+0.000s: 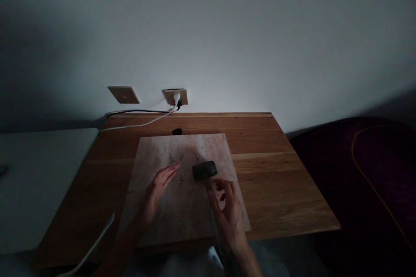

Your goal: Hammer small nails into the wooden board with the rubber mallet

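Observation:
A pale wooden board [162, 220] lies on the brown table [279, 181]. Several small nails [181, 177] stand or lie near the board's far half. My left hand [156, 190] rests flat on the board with its fingers stretched out, the tips right beside the nails. My right hand [227, 212] is curled around the handle of a hammer, just below the head. The hammer's dark head [204, 170] sits low over the board, right of the nails. The handle is mostly hidden under my hand.
Two wall plates [123, 94] sit above the table's back edge, one with a white plug [176, 97] and cables trailing left. A small dark object [177, 131] lies behind the board. A white surface [39, 181] adjoins the left; a dark seat [364, 173] is on the right.

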A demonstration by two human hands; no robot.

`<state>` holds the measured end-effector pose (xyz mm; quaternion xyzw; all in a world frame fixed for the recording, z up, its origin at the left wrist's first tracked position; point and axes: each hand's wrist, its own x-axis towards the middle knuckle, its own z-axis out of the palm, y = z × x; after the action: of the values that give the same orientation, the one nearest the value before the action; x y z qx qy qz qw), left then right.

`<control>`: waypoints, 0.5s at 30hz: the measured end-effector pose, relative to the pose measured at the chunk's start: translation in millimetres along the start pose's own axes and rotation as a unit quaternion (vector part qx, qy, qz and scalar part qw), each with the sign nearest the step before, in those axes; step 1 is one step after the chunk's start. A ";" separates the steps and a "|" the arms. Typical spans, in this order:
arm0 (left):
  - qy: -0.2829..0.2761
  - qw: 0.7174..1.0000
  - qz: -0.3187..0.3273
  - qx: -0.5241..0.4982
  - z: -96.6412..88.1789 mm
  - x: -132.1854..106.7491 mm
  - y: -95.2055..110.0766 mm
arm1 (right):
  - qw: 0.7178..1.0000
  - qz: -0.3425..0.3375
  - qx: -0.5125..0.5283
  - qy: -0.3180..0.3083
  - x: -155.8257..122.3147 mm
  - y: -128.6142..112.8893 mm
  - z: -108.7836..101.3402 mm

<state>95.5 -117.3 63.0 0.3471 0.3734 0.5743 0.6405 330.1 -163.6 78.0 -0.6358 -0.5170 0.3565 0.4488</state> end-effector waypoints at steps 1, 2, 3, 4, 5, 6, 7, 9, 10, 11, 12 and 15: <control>0.003 1.000 -0.013 -0.011 -2.5 0.3 -2.8 | 0.999 -0.027 -0.033 -0.003 0.2 1.7 2.7; 0.009 0.999 -0.023 -0.023 -4.8 0.3 -5.7 | 0.997 -0.048 -0.056 -0.003 0.5 3.4 5.4; 0.013 0.999 -0.029 -0.033 -6.8 0.1 -8.4 | 0.995 -0.065 -0.073 0.001 0.7 5.2 8.1; 0.014 0.999 -0.031 -0.039 -8.6 -0.3 -10.5 | 0.993 -0.076 -0.088 0.005 0.8 6.7 10.4; 0.013 0.999 -0.030 -0.040 -10.2 -0.6 -12.1 | 0.992 -0.081 -0.101 0.011 1.0 8.1 12.4; 0.010 0.999 -0.027 -0.039 -11.7 -0.8 -13.1 | 0.990 -0.083 -0.112 0.015 1.1 9.2 13.8; 0.007 0.999 -0.023 -0.037 -13.1 -0.8 -13.6 | 0.989 -0.084 -0.121 0.016 1.4 10.1 14.7; 0.011 0.999 -0.024 -0.036 -15.7 -0.1 -13.0 | 0.987 -0.086 -0.136 0.015 2.3 11.5 15.0; 0.016 0.999 -0.026 -0.035 -16.9 0.5 -12.3 | 0.985 -0.087 -0.146 0.014 3.1 12.2 14.7; 0.021 0.999 -0.026 -0.032 -18.0 1.0 -11.5 | 0.984 -0.085 -0.158 0.011 4.1 12.9 14.3; 0.023 0.999 -0.025 -0.026 -19.1 1.5 -10.8 | 0.982 -0.080 -0.172 0.008 5.2 13.7 13.8; 0.025 0.999 -0.026 -0.025 -22.0 1.6 -9.5 | 0.980 -0.049 -0.195 0.004 8.9 15.4 12.0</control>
<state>80.9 -116.3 44.1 0.3064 0.3839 0.5749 0.6543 326.1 -153.4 59.5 -0.6865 -0.6053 0.2235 0.3352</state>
